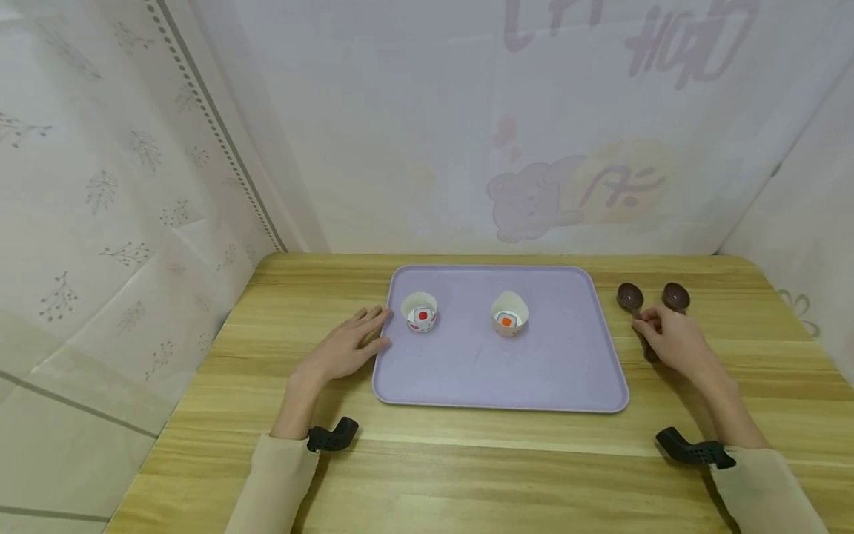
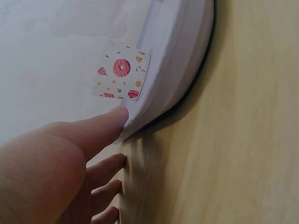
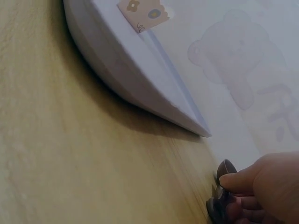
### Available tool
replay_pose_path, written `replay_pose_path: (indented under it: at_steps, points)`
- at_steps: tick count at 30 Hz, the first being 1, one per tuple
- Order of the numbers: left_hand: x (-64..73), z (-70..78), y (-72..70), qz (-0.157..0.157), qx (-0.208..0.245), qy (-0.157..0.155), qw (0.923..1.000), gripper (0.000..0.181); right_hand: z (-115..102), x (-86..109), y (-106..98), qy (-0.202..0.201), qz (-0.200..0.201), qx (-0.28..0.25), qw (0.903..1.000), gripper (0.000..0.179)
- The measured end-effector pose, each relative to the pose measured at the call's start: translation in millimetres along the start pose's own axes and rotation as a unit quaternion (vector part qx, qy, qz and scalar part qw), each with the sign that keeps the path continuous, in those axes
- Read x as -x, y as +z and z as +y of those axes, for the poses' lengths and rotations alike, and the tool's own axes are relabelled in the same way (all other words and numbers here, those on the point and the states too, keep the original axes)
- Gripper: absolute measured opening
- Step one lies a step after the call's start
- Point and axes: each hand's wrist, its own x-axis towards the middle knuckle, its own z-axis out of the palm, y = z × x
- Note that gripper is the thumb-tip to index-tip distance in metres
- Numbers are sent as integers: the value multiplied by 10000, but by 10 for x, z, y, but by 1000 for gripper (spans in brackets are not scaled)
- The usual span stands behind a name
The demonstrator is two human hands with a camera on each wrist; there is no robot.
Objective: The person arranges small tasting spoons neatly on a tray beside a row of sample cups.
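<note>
My left hand lies with its fingers stretched out at the left rim of a lavender tray; its thumb touches the rim in the left wrist view. On the tray stand two small paper baking cups: a patterned cup at the left, with a red-marked piece inside, and a beige cup near the middle, with an orange-marked piece inside. Right of the tray, my right hand pinches the handle of a dark brown spoon. A second brown spoon lies beyond that hand, its handle mostly hidden.
The wooden table carries everything. Behind it hangs a pale printed curtain, with another leaf-patterned cloth at the left. Each wrist wears a black camera mount.
</note>
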Motion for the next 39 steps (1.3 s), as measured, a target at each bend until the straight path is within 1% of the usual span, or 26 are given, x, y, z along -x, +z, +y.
replay_pose_path:
  at_steps: [5, 12, 16, 20, 31, 39]
  points:
    - [-3, -2, -9, -8, -2, 7, 10000, 60, 1, 0, -8, 53, -118, 14, 9999, 25]
    - [-5, -6, -2, -2, -12, 20, 10000, 60, 3, 2, -5, 29, -84, 3, 10000, 22]
    - [-1, 1, 1, -23, 19, -26, 10000, 60, 6, -1, -2, 47, -94, -74, 9999, 21]
    - [6, 3, -1, -37, 57, -66, 10000, 61, 6, -6, -4, 94, -91, -160, 9998, 22]
    - [13, 9, -19, -59, 80, -22, 9999, 61, 3, -5, 4, 239, -116, -271, 9993, 24]
    - [7, 21, -25, -102, 86, -54, 9999, 61, -12, -3, -6, 226, -93, -369, 9990, 26]
